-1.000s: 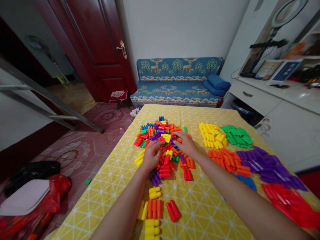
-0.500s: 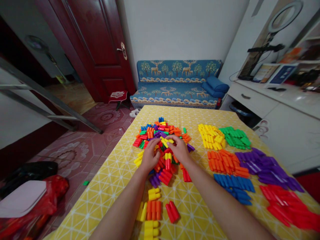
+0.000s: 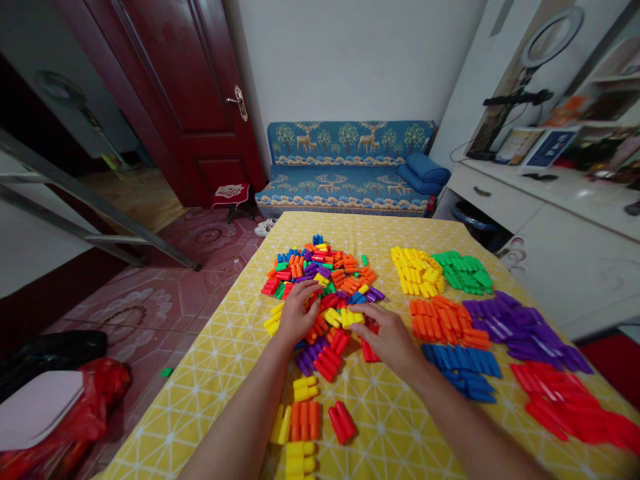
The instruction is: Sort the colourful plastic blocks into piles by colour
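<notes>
Grasping a yellow block (image 3: pixel 353 318) between thumb and fingers, the right hand (image 3: pixel 391 338) holds it at the near right part of a mixed pile (image 3: pixel 345 265); the block is smooth plastic, shaped like round-tipped tubes joined side by side. The left hand (image 3: pixel 299 315) lies over the pile's left side with its fingers curled; whether they grip a piece, I cannot tell. The pile jumbles red, orange, yellow, green, blue and purple pieces, too tangled to count. Toward the near edge sit five small groups, three yellow, one orange and one red. On the right are six single-colour heaps: yellow (image 3: pixel 417 272) and green (image 3: pixel 463 272) farthest, then orange (image 3: pixel 445 323) and purple (image 3: pixel 525 330), with blue (image 3: pixel 463 370) and red (image 3: pixel 575 408) nearest. All rest on a yellow tablecloth (image 3: pixel 225 373) crossed by white lines forming triangles. Beyond the far edge stands a blue cloth-covered sofa (image 3: pixel 345 177) with two large deer on its back and two rolled cushions (image 3: pixel 425 170) at the right end. Far left is a dark red panelled door (image 3: pixel 185 73); right, a white cabinet (image 3: pixel 575 233) bears a ring light (image 3: pixel 570 20) and a blue-panelled booklet (image 3: pixel 550 147), its print too small to read.
</notes>
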{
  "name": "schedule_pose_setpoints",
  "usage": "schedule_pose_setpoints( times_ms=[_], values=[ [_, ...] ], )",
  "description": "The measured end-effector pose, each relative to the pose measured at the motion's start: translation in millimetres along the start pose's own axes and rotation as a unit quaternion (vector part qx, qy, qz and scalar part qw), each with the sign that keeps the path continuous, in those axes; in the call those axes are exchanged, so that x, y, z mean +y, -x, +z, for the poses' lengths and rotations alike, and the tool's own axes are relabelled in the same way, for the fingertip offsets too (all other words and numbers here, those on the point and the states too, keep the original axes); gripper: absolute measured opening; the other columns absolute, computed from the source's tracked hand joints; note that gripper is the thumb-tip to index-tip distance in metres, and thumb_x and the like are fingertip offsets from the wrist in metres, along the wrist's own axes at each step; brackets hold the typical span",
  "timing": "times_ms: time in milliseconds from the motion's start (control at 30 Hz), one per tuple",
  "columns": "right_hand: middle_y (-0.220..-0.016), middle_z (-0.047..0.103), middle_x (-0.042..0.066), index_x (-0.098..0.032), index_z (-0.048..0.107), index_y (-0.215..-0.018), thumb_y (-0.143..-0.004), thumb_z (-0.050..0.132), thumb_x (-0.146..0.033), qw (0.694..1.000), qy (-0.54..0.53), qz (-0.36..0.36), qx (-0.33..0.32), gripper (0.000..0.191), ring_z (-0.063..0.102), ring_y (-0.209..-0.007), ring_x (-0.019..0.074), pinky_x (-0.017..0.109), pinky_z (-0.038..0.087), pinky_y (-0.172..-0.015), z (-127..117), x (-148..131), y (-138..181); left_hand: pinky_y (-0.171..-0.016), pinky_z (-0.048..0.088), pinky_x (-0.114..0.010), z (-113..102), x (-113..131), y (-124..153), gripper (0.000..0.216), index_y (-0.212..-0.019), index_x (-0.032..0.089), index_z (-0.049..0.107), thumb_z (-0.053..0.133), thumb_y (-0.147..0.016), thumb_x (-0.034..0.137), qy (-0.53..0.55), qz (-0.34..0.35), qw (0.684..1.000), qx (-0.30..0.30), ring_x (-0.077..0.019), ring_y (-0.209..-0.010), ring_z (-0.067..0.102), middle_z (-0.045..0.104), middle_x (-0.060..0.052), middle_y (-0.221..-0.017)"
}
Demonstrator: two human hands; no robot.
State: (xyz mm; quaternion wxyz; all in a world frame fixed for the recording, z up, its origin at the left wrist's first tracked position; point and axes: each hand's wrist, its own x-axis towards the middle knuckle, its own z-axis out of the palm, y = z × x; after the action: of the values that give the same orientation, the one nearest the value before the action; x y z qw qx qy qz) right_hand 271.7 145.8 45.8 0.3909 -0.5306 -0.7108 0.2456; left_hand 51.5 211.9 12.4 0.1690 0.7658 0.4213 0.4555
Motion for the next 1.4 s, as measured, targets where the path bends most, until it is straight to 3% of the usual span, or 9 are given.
schedule_pose_setpoints(
  times_ms=[100,200,333,533,800,933,1033,1167,1400],
  values=[
    [-0.104,0.07,0.005,-0.023,0.069,-0.105,-0.079,0.063,-0.038,0.994,0.056,0.013,0.096,0.03,0.065,-0.092,0.0205,0.034,0.05,-0.085,-46.0,32.6,-19.5,-0.1,0.048,-0.042,0.4,0.2,-0.1,0.029,-0.109,0.021,0.067,0.053,-0.084,0.014,-0.005,0.001,1.0,0.004,-0.0221,-0.114,0.058,0.063,-0.009,-0.119],
    [-0.087,0.07,0.006,-0.019,0.067,-0.107,-0.08,0.06,-0.044,0.96,0.158,0.086,0.215,0.037,0.064,-0.077,0.0196,0.032,0.049,-0.072,-95.4,74.6,-48.3,-0.099,0.049,-0.042,1.3,-0.4,-0.5,0.028,-0.108,0.021,0.068,0.053,-0.084,0.015,-0.006,0.004,1.0,0.01,-0.0223,-0.113,0.058,0.063,-0.008,-0.118],
    [-0.086,0.07,0.009,-0.019,0.067,-0.111,-0.084,0.055,-0.043,0.9,0.324,0.193,0.219,0.038,0.064,-0.077,0.0227,0.031,0.044,-0.065,-136.9,113.6,-74.3,-0.099,0.049,-0.042,1.6,-1.1,-0.8,0.028,-0.108,0.021,0.068,0.053,-0.085,0.015,-0.006,0.003,1.0,0.008,-0.0225,-0.114,0.058,0.063,-0.008,-0.118],
    [-0.088,0.071,0.012,-0.019,0.065,-0.116,-0.089,0.049,-0.047,0.86,0.437,0.227,0.135,0.042,0.065,-0.083,0.0264,0.032,0.041,-0.067,-145.5,130.3,-88.2,-0.1,0.049,-0.042,1.4,-0.8,-0.5,0.029,-0.108,0.022,0.068,0.053,-0.085,0.014,-0.007,-0.002,1.0,0.009,-0.0219,-0.114,0.058,0.063,-0.007,-0.119],
    [-0.096,0.071,0.017,-0.017,0.067,-0.118,-0.092,0.044,-0.049,0.85,0.455,0.244,0.106,0.048,0.065,-0.09,0.0304,0.036,0.043,-0.07,-141.7,136.6,-86.2,-0.099,0.05,-0.041,2.0,-1.3,-1.1,0.029,-0.108,0.021,0.069,0.053,-0.085,0.015,-0.011,-0.002,1.0,0.008,-0.022,-0.113,0.059,0.063,-0.008,-0.119],
    [-0.094,0.072,0.016,-0.018,0.069,-0.116,-0.094,0.038,-0.045,0.86,0.439,0.218,0.143,0.046,0.066,-0.086,0.0299,0.036,0.043,-0.069,-131.1,117.7,-80.3,-0.099,0.05,-0.041,1.8,-0.6,-0.5,0.028,-0.108,0.02,0.069,0.052,-0.085,0.014,-0.004,-0.006,1.0,0.009,-0.0218,-0.113,0.059,0.063,-0.008,-0.119],
    [-0.092,0.073,0.013,-0.019,0.07,-0.111,-0.094,0.04,-0.044,0.906,0.359,0.148,0.169,0.043,0.066,-0.083,0.0261,0.033,0.045,-0.069,-104.2,93.4,-75.7,-0.099,0.049,-0.041,1.5,0.1,-0.7,0.028,-0.107,0.021,0.069,0.053,-0.085,0.015,-0.003,-0.005,1.0,0.012,-0.0219,-0.113,0.059,0.063,-0.008,-0.118],
    [-0.104,0.07,0.009,-0.019,0.069,-0.11,-0.09,0.048,-0.045,0.975,0.204,0.019,0.084,0.038,0.065,-0.092,0.0217,0.032,0.049,-0.081,-43.0,64.0,-63.2,-0.099,0.049,-0.042,1.1,0.8,-1.1,0.027,-0.107,0.021,0.069,0.052,-0.085,0.015,-0.004,-0.005,1.0,0.009,-0.0221,-0.112,0.059,0.063,-0.008,-0.118],
    [-0.138,0.051,0.012,-0.025,0.06,-0.127,-0.084,0.059,-0.052,0.976,0.205,0.024,0.073,0.051,0.047,-0.126,0.0329,0.053,0.037,-0.104,36.2,31.4,-30.8,-0.1,0.049,-0.043,-0.1,0.2,-1.1,0.028,-0.108,0.022,0.068,0.05,-0.087,0.016,0.01,-0.008,1.0,0.005,-0.0222,-0.114,0.059,0.063,-0.008,-0.12]
  ],
)
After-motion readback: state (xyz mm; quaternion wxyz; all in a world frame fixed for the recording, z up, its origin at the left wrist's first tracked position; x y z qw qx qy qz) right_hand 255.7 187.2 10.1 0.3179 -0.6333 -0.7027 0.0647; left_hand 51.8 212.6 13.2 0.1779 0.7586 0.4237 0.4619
